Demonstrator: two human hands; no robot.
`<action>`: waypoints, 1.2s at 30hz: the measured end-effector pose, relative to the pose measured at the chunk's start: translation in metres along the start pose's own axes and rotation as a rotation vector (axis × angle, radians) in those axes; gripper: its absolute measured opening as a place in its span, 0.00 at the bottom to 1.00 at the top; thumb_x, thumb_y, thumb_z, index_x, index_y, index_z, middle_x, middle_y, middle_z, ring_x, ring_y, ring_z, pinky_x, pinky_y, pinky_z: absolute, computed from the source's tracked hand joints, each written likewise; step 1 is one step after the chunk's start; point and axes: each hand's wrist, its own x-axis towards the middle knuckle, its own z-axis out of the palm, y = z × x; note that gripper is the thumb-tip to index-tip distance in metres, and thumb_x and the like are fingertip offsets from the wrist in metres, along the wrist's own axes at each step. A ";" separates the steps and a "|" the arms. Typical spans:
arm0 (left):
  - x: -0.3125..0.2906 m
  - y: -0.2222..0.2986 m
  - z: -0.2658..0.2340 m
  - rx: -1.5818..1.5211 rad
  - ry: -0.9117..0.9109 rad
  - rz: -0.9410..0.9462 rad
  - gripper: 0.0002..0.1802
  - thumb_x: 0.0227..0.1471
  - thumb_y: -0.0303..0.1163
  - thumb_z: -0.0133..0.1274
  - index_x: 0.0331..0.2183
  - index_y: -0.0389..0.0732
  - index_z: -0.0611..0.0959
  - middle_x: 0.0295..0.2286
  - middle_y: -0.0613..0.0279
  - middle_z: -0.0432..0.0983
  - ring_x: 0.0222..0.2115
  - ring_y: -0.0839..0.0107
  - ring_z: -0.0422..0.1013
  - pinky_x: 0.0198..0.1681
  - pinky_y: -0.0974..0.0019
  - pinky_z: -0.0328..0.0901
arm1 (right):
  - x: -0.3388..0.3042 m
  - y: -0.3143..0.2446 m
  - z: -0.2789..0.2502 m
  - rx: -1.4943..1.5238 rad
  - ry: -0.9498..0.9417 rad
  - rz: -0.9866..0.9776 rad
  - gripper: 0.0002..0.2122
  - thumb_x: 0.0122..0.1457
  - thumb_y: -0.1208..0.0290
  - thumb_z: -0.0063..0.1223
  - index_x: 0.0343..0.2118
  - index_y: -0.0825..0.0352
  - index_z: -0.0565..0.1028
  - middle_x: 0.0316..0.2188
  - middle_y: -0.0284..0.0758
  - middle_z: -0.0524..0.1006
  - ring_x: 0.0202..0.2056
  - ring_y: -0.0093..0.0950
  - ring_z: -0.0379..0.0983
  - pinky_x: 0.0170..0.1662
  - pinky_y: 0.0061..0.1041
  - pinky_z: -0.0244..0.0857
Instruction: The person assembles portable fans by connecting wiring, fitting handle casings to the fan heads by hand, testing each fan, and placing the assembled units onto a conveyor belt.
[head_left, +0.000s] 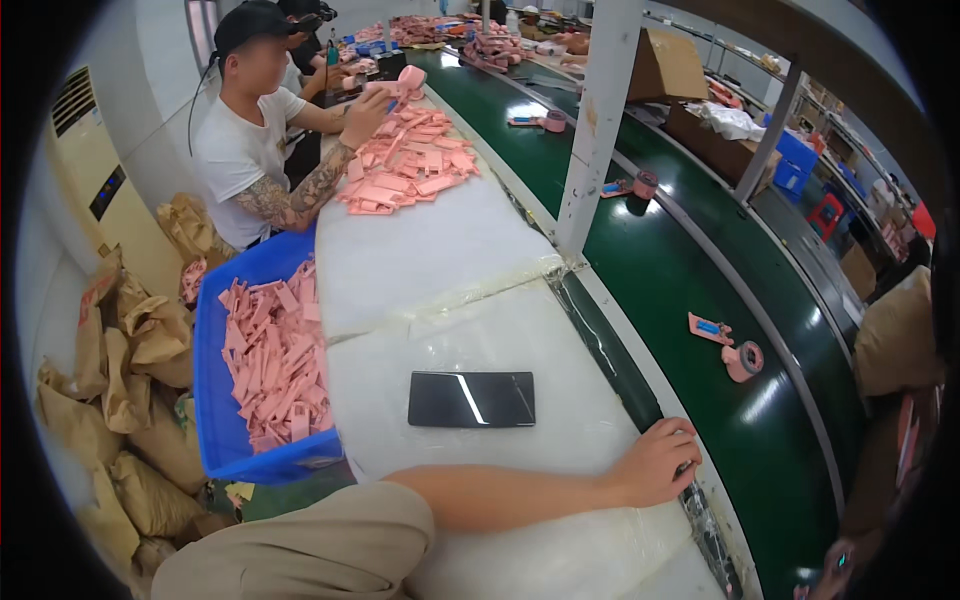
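Note:
My left forearm crosses from the lower left, out of a beige sleeve (310,545). My left hand (655,465) lies at the table's right edge, its fingers curled over the pale edge rail (722,505) beside the belt. A small dark patch shows under the fingers; its kind is unclear. Just beyond my forearm a black smartphone (472,400) lies flat, screen up, apart from the hand. My right hand does not show clearly; the lower right rim is too dim to make out.
On the green conveyor belt (660,330) lie pink parts with round grey-rimmed ends (743,361). A blue bin (215,400) of pink pieces stands left of the plastic-covered table (430,260). Ahead, a co-worker (255,130) handles parts by a pink heap (410,165). A white post (595,130) rises beside the belt.

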 end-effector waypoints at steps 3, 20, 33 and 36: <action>-0.002 0.014 0.025 -0.096 -0.064 0.042 0.06 0.40 0.24 0.58 0.27 0.41 0.80 0.32 0.58 0.75 0.44 0.56 0.70 0.48 0.55 0.65 | -0.016 0.129 -0.027 0.207 0.133 0.082 0.32 0.59 0.58 0.60 0.62 0.69 0.64 0.60 0.44 0.68 0.59 0.37 0.66 0.63 0.34 0.58; -0.022 0.078 -0.160 -0.491 -1.193 -0.299 0.35 0.51 0.47 0.63 0.53 0.35 0.74 0.32 0.60 0.76 0.31 0.71 0.73 0.39 0.66 0.69 | -0.156 -0.434 -0.039 1.234 -0.328 -0.015 0.29 0.64 0.60 0.53 0.63 0.64 0.57 0.51 0.39 0.70 0.45 0.29 0.74 0.46 0.28 0.71; -0.065 0.057 -0.177 -0.147 -1.007 -0.491 0.32 0.42 0.27 0.54 0.52 0.34 0.71 0.36 0.46 0.76 0.36 0.47 0.74 0.41 0.52 0.68 | -0.179 -0.401 0.023 0.101 -0.618 0.169 0.24 0.51 0.56 0.66 0.40 0.73 0.73 0.39 0.42 0.73 0.33 0.36 0.73 0.37 0.32 0.68; -0.067 0.053 -0.180 -0.206 -0.922 -0.500 0.25 0.46 0.28 0.54 0.47 0.29 0.71 0.41 0.38 0.74 0.42 0.47 0.73 0.44 0.52 0.67 | -0.192 -0.401 0.029 0.237 -0.308 -0.069 0.17 0.53 0.64 0.64 0.37 0.72 0.75 0.38 0.42 0.75 0.37 0.35 0.74 0.41 0.28 0.67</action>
